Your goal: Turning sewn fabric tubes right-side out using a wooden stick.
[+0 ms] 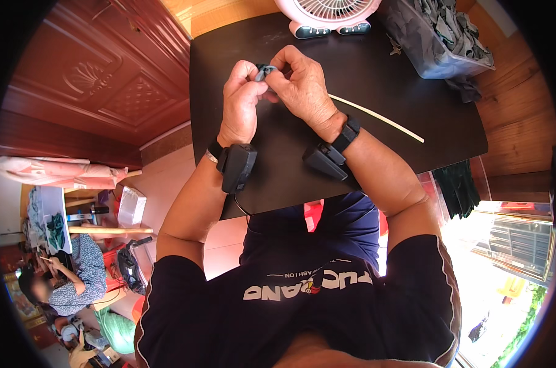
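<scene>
My left hand (240,107) and my right hand (305,84) meet over the far part of a dark table (272,153). Pinched between their fingertips is a small piece of grey and black cloth (265,72); the fingers cover part of it. Both hands are closed on this piece. A thin, pale stick (379,115) lies on the tabletop to the right, and my right hand and wrist hide its far end. Black devices are strapped to my left wrist (238,168) and my right wrist (328,158).
A pink fan (330,13) stands at the table's far edge. Beside it, a clear plastic bin (434,58) overflows with grey cloth pieces. Dark cloth (456,190) hangs below the right edge. At lower left, another person (79,282) sits near a white basket (131,205).
</scene>
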Demonstrator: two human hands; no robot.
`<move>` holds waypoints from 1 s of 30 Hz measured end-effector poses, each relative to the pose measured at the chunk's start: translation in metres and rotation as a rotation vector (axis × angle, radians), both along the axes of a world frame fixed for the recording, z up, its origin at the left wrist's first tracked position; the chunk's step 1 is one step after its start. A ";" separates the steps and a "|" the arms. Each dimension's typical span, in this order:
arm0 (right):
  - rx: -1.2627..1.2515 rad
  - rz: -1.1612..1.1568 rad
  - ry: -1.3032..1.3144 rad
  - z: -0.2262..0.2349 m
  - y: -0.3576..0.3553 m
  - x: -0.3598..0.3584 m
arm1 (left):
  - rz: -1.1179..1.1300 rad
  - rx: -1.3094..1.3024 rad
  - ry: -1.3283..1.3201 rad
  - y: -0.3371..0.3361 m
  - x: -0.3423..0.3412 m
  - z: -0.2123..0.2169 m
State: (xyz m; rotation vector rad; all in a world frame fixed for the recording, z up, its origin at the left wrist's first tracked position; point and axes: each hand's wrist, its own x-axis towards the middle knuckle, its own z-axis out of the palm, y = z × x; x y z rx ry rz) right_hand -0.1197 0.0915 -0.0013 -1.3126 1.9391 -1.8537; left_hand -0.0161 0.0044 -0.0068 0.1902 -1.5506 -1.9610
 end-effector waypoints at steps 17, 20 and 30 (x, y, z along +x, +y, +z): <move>-0.027 0.386 -0.174 0.006 0.001 -0.018 | 0.029 0.137 0.071 -0.005 0.005 0.007; 0.009 0.300 -0.073 0.004 0.001 -0.019 | 0.021 0.007 0.006 -0.007 0.004 0.003; -0.055 -0.077 0.215 0.005 0.002 0.004 | 0.149 -0.158 0.097 0.021 0.004 0.006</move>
